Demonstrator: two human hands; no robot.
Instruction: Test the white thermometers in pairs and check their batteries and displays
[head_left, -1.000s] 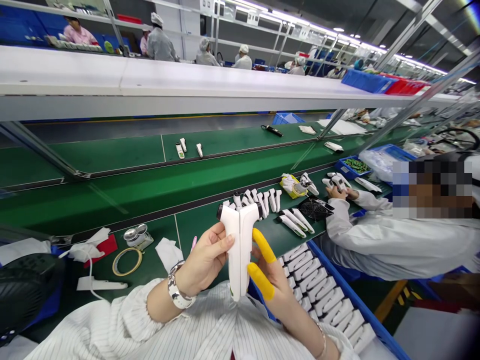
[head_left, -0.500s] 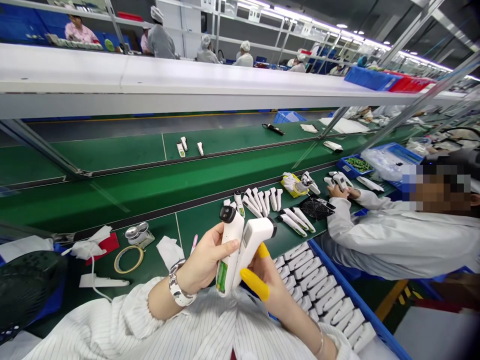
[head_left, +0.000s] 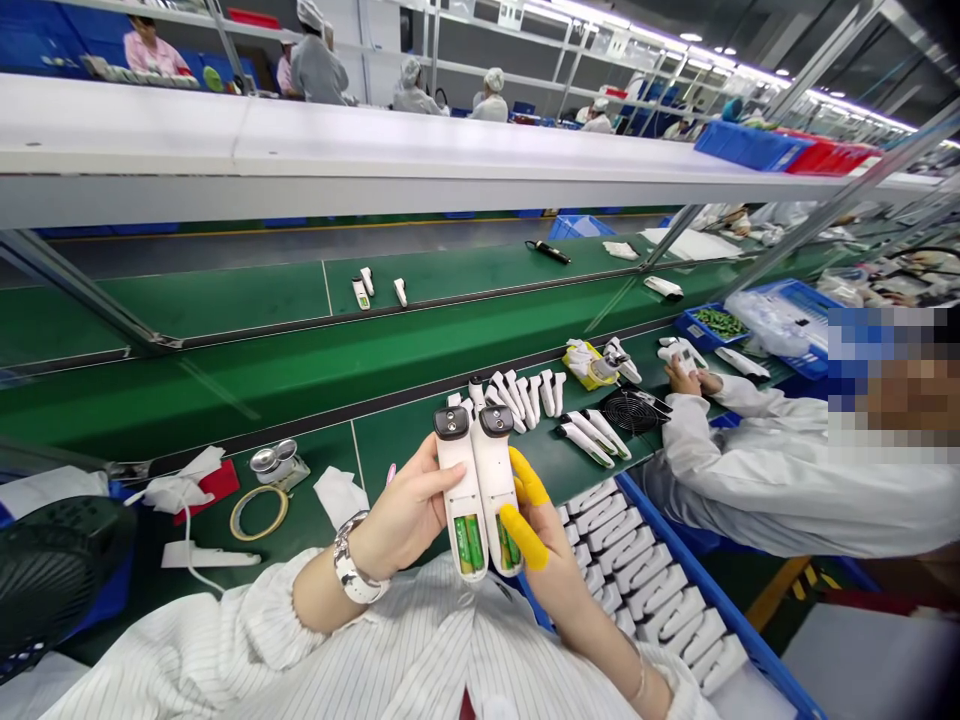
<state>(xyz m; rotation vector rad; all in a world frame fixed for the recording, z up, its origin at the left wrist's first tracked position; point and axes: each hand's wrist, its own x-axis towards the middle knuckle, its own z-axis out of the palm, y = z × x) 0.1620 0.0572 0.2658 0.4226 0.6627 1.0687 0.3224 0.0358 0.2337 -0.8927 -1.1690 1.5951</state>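
My left hand (head_left: pixel 409 500) is closed around a white infrared thermometer (head_left: pixel 457 480) with a black sensor end. Its battery bay is uncovered and shows green batteries (head_left: pixel 469 543). A second infrared thermometer (head_left: pixel 495 475) of the same kind is in my right hand (head_left: pixel 544 535), whose thumb and a finger wear yellow finger cots. The two thermometers stand side by side, sensor ends up, backs facing me. Green batteries show in the second one too, partly behind my yellow thumb. Just beyond them, several white thermometers (head_left: pixel 517 395) lie in a row on the green bench.
A blue crate (head_left: pixel 720 610) of white thermometers stands at my right. Beside it a co-worker (head_left: pixel 780 470) handles similar parts. A tape roll (head_left: pixel 259 513), a white cable and a black fan (head_left: pixel 60 570) are at left. A white shelf (head_left: pixel 337 150) crosses ahead.
The right-hand thermometer has turned so its back and batteries face me. The left one has also turned, and both now sit parallel. The co-worker's hands have shifted slightly.
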